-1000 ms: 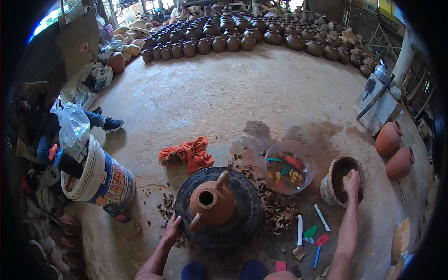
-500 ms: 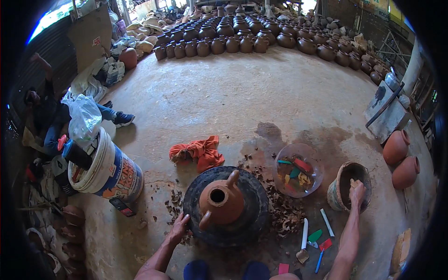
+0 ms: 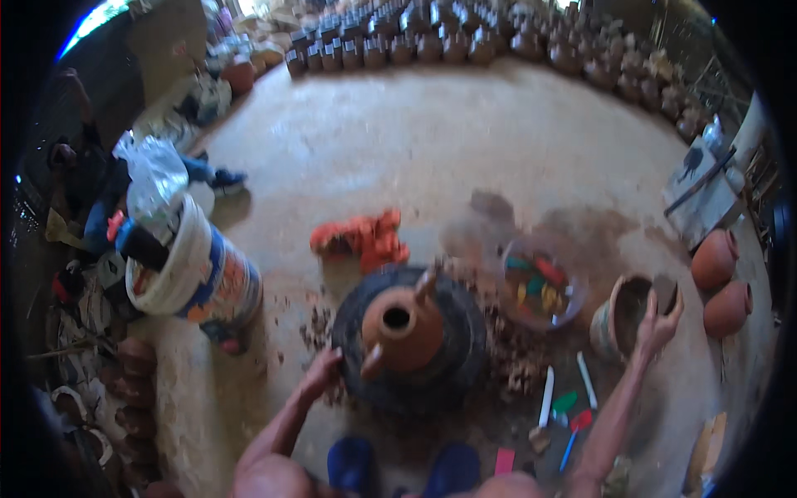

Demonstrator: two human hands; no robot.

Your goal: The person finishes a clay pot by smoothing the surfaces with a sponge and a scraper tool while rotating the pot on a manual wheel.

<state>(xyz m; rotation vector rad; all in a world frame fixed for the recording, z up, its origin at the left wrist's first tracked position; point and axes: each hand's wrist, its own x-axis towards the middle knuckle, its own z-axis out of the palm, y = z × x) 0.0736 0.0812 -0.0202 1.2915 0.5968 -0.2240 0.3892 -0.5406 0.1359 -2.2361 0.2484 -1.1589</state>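
A reddish-brown clay pot [image 3: 419, 342] with a narrow round mouth and two stubby projections stands on a dark round potter's wheel [image 3: 452, 386]. At the wheel's left rim, my left hand [image 3: 320, 373] has its fingers closed against the edge, somewhat blurred. My right hand [image 3: 657, 329] is closed around a dark brown, flat-sided piece [image 3: 664, 294], whose material I cannot make out. It holds this at the right rim of a clay-smeared tub [image 3: 604, 328]. Nearer me lie white sticks [image 3: 546, 397], a green scraper [image 3: 564, 402] and a red-and-blue tool [image 3: 580, 421].
A clear basin [image 3: 544, 319] holds coloured tools. Clay scraps [image 3: 519, 365] surround the wheel, with an orange cloth [image 3: 361, 236] beyond. A large bucket [image 3: 187, 274] stands left, near a seated person [image 3: 91, 183]. Two red pots [image 3: 726, 309] lie right; rows of dark pots [image 3: 427, 46] line the back.
My right hand has come up out of the tub and now shows the dark brown piece in its grip. My left hand stays at the wheel, and the pot is turned slightly. The view has shifted.
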